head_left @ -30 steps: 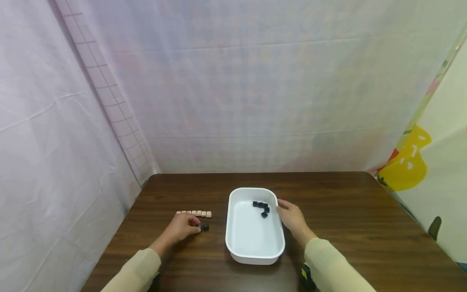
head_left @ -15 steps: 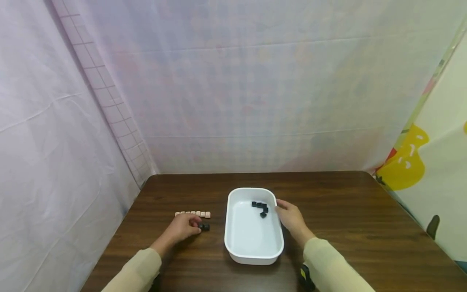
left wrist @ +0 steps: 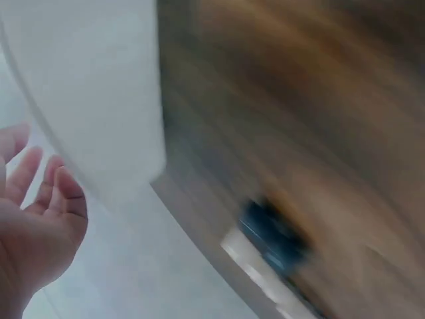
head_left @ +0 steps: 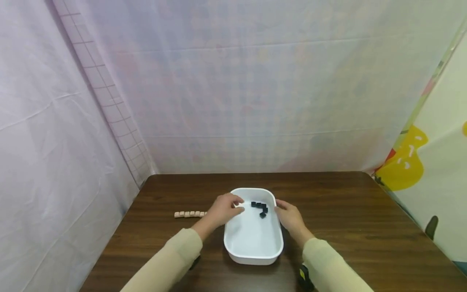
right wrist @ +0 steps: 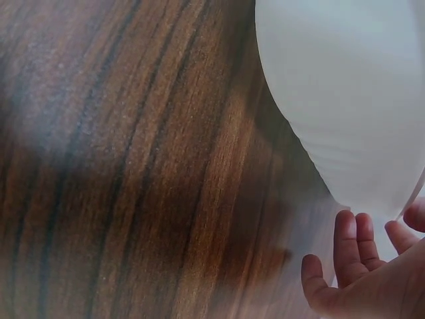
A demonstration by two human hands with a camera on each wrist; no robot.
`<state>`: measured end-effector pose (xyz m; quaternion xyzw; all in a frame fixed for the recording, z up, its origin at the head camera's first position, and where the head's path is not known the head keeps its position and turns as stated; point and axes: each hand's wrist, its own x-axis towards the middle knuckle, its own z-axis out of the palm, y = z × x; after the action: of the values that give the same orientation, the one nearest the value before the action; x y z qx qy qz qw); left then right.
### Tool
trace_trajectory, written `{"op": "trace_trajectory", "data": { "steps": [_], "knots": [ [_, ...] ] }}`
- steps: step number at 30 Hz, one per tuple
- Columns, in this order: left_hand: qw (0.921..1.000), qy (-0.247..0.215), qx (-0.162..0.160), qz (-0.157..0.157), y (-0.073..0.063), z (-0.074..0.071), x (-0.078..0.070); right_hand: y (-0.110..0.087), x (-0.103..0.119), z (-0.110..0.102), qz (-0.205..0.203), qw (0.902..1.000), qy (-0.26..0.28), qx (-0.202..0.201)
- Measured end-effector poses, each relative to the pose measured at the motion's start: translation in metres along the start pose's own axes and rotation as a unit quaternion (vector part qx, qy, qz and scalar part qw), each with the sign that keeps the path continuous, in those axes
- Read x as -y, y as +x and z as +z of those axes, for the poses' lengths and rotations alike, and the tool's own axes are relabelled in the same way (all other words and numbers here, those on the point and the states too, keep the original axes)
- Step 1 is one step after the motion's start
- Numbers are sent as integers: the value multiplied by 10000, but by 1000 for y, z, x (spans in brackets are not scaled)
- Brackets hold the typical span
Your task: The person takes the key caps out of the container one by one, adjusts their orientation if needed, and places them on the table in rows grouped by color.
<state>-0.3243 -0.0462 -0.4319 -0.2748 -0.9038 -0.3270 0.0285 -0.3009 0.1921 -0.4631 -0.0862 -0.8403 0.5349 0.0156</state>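
Observation:
My left hand [head_left: 221, 209] is over the left rim of a white tray [head_left: 252, 240], thumb and fingers apart, with nothing visible between them. At the tray's right side my right hand [head_left: 292, 220] holds the rim, its fingers [right wrist: 345, 242] against the outer wall. Several small black keycap-like blocks [head_left: 258, 205] lie in the tray's far right part. On the table left of the tray runs a row of pale pink blocks [head_left: 192, 214], its right end hidden by my left arm. Close to that row, a blurred dark block [left wrist: 272, 234] shows in the left wrist view.
The dark wooden table [head_left: 339, 219] extends on both sides of the tray. A pale curtain [head_left: 251, 93] hangs behind its far edge, and another white cloth [head_left: 54, 154] hangs at the left.
My left hand has left the black blocks on the table and moved right and away from me, over the tray's left rim. The right hand and tray stay in place.

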Motion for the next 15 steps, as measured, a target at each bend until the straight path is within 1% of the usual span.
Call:
{"op": "trace_trajectory", "data": {
  "steps": [2,3,5,7,8,11,13,15],
  "knots": [
    [9985,346,402,125,14,13,-8,-1,0,0,-33,10000,-12,-20],
    [9965,541,595,209,20,19,-11,-1,0,0,-58,10000,-18,-39],
    [9895,1047,935,335,30,32,-15,-2,0,0,-100,9999,-20,-60],
    [9799,1539,1216,377,37,42,-18,-2,0,1,-175,9998,-13,-86],
    [9746,1770,1310,399,39,47,-18,-2,0,1,-210,9997,-11,-101],
    [9595,2343,1545,254,42,56,-20,-2,0,1,-308,9994,-19,-141],
    [9549,2519,1563,194,42,59,-20,-2,0,1,-320,9993,-26,-168],
    [9552,2533,1529,121,42,60,-19,-2,0,0,-318,9994,-35,-163]
  ]
}}
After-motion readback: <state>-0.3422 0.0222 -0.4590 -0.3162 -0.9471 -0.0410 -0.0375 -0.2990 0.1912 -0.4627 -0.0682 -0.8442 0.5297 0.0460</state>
